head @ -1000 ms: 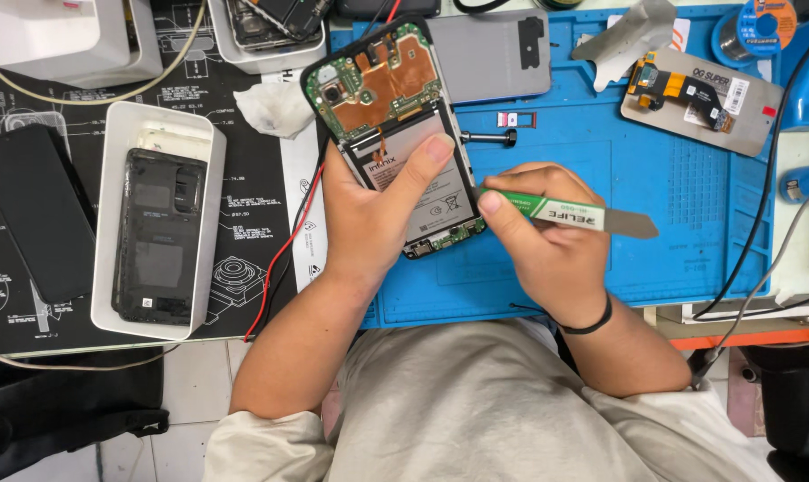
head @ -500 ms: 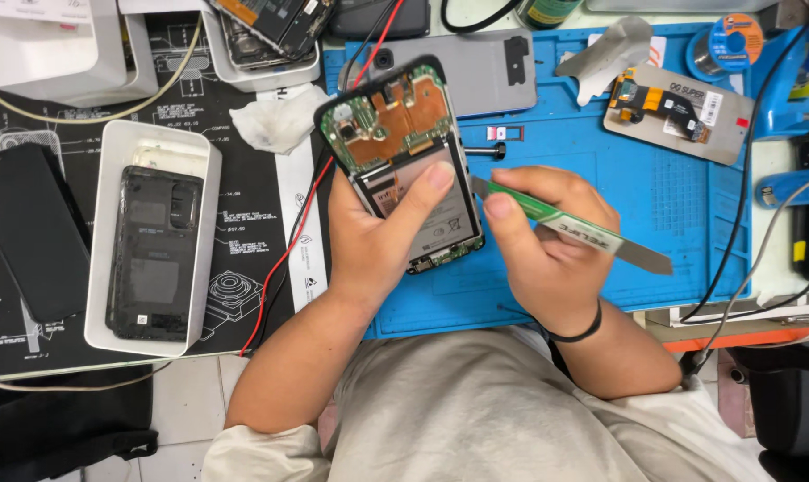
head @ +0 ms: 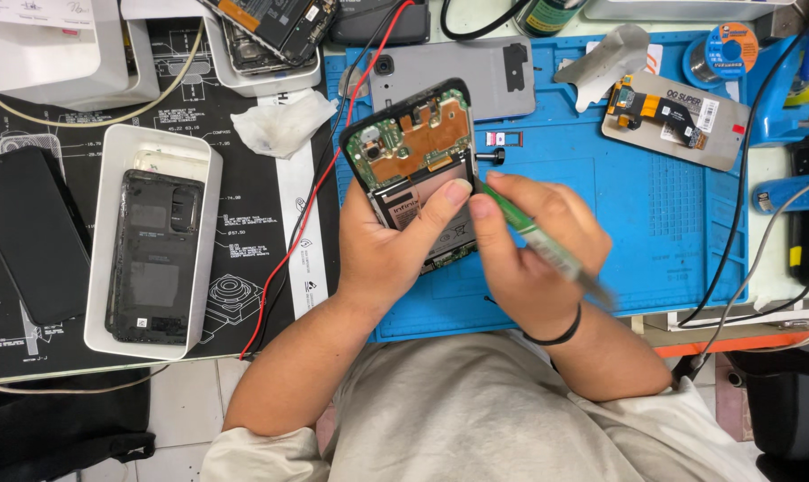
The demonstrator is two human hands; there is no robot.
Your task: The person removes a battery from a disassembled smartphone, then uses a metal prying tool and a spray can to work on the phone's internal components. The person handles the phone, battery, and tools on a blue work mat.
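Pry tool's (head: 547, 250) rear end blurs — left hand (head: 396, 250) hides phone's (head: 418, 170) lower half.

- I count one opened phone (head: 415, 170) under my left fingers (head: 440, 203).
- One green pry tool (head: 534, 239) between my right fingers (head: 494, 214).
- Two white trays (head: 199, 205) left of my fingers.
- One crumpled tissue (head: 284, 123) up-left of them.
- One solder spool (head: 728, 54) far right of them.
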